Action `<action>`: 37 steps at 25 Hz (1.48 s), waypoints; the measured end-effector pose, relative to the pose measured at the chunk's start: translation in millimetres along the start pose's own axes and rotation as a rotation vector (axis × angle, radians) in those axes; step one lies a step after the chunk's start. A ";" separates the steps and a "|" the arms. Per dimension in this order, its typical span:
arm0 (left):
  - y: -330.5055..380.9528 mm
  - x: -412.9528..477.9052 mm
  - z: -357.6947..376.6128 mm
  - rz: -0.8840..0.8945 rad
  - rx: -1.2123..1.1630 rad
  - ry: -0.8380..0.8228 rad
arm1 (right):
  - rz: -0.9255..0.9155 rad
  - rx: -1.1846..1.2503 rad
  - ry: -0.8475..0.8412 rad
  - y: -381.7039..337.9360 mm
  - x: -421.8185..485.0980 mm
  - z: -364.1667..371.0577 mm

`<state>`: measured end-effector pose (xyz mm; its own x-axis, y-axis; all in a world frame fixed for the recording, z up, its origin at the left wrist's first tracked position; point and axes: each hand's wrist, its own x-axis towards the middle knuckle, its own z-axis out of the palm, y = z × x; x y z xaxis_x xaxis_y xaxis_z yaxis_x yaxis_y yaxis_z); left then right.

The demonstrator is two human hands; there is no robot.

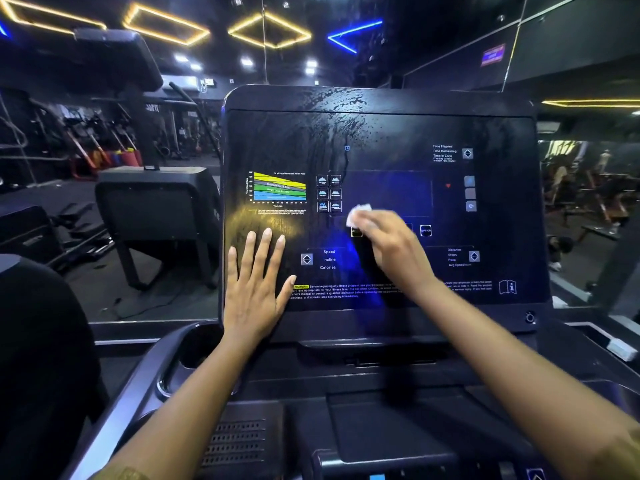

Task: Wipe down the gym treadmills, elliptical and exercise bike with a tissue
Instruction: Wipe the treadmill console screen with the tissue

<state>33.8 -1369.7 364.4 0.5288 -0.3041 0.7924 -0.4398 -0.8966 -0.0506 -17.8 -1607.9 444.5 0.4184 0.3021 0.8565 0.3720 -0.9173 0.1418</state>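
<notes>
Tissue point(360, 214): white, light, soft, likely tears when damp; bunched under right hand point(388, 244) fingertips against treadmill console point(381, 133). Left hand point(256, 285) flat, fingers spread, bracing.

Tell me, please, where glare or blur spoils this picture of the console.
Head view: yellow glare on the console above the left hand, blue glare beside the right hand; that hand and the tissue are motion-blurred; the wide lens bows the edges.

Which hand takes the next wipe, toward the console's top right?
Right. The right hand has the tissue under its fingers at the middle of the console; the left hand lies flat at lower left, without one.
</notes>
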 end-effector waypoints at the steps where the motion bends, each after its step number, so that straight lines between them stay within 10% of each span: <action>1: 0.3 0.2 -0.3 -0.002 0.001 -0.001 | 0.046 -0.007 0.001 2.0 21.4 2.6; 12: -0.5 0.8 -0.8 0.008 -0.038 0.039 | -0.383 -0.034 -0.199 -35.8 -70.5 21.1; 21: -5.4 54.3 -9.1 -0.022 -0.062 0.146 | 0.005 -0.015 -0.053 4.7 65.9 29.5; 30: -9.8 66.0 -0.6 0.004 0.012 0.170 | -0.495 -0.107 -0.139 -26.1 -33.4 28.9; 37: -9.0 66.1 0.5 0.000 0.022 0.166 | -0.114 -0.007 0.056 12.4 78.1 28.3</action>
<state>73.1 -1381.9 417.0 0.4004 -0.2484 0.8820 -0.4228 -0.9040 -0.0627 43.0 -1588.4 499.1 0.3271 0.3899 0.8608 0.4087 -0.8797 0.2432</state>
